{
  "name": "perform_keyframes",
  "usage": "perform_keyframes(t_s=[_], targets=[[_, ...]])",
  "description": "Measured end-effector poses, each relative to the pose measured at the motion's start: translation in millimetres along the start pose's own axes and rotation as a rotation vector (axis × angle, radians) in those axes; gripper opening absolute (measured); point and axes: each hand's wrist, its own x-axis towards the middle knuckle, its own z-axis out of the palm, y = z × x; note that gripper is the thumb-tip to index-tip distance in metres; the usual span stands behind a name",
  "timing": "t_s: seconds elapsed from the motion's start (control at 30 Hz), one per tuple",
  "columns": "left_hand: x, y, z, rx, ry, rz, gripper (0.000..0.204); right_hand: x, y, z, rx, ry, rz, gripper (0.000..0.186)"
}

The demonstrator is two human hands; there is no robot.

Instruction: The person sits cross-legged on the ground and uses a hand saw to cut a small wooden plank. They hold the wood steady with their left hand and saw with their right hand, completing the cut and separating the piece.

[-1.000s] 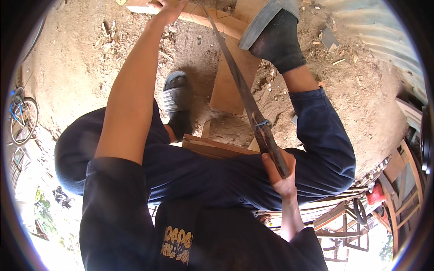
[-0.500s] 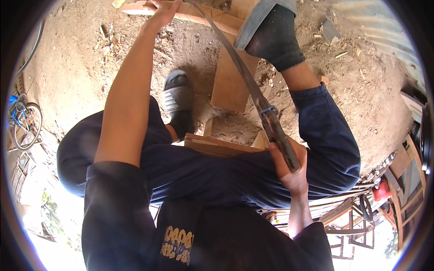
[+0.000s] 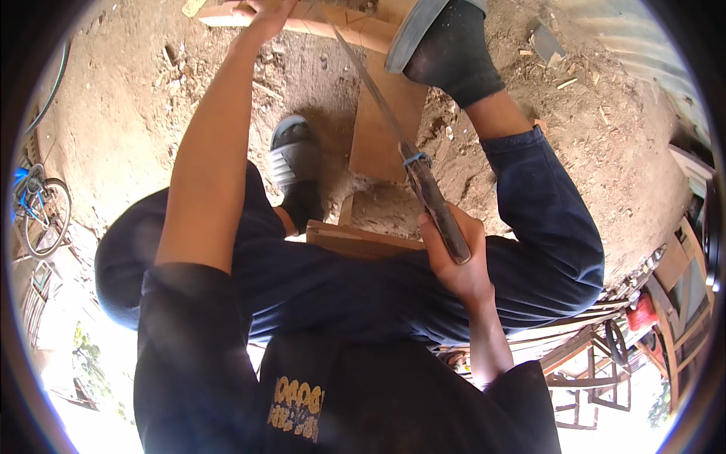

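Note:
My right hand (image 3: 460,253) is wrapped round the dark handle of a handsaw (image 3: 432,198), which has a blue tie where handle meets blade. The narrow blade slants up and to the left, its far end at a pale wooden plank (image 3: 344,24) at the top of the view. My left hand (image 3: 266,18) grips that plank, left of the blade; some fingertips are cut off by the picture's edge. My right foot, in a grey sandal (image 3: 423,34) and dark sock, rests on the plank to the right of the blade.
A flat board (image 3: 387,129) lies on the dirt ground under the plank. My left sandal (image 3: 293,155) is planted beside it. I sit with a wooden piece (image 3: 355,240) between my legs. Wood chips litter the soil. A blue bicycle (image 3: 41,204) stands far left; wooden frames (image 3: 681,295) are at right.
My right hand has pushed the saw forward and a little to the left, so its handle is farther up the view. My left hand stays on the plank.

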Motion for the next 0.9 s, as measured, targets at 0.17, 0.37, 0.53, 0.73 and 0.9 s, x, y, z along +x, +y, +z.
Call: perform_keyframes(t_s=[0.17,0.37,0.53,0.73,0.9], targets=[[29.4,-32.7,16.7,0.154,0.521,-0.072,0.107,-22.3,0.5,-15.6,-0.006,-0.004,0.023,0.005],[5.7,-17.6,8.5,0.006,0.291,0.082,0.108,10.3,12.9,3.3,-0.019,-0.011,-0.054,0.007],[16.5,-39.2,11.7,0.063,0.386,0.015,0.109,-18.4,-4.5,-1.6,-0.031,-0.021,0.003,0.009],[-5.1,8.6,12.3,-0.023,0.278,0.003,0.105,21.8,9.2,17.9,0.01,0.001,-0.044,0.009],[10.4,-12.9,2.8,0.146,0.343,0.033,0.093,-19.6,9.4,0.4,-0.03,0.05,-0.018,0.011]])
